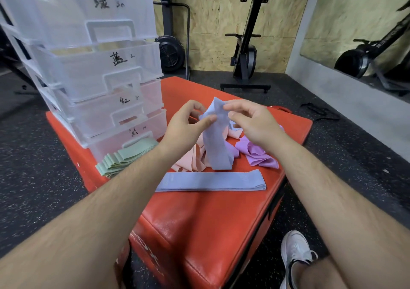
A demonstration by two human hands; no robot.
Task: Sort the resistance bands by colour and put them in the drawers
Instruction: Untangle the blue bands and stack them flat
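Both hands hold one blue resistance band [216,142] by its top end above the red padded box [199,217]; its lower end hangs down onto the pile. My left hand [188,124] pinches the band's left edge, my right hand [253,122] pinches the right edge. A flat stack of blue bands [210,182] lies in front of them. Green bands [126,158] lie fanned by the bottom drawer. Pink bands [190,160] and purple bands [257,155] lie loose under the hands. The clear plastic drawer unit [93,71] stands at the left, all its drawers pulled out.
Each drawer front carries a handwritten label. Black speckled rubber floor surrounds the box. Exercise machines [246,45] stand along the wooden back wall. A mirror [359,27] is at the right. My white shoe [295,253] rests on the floor at the bottom right.
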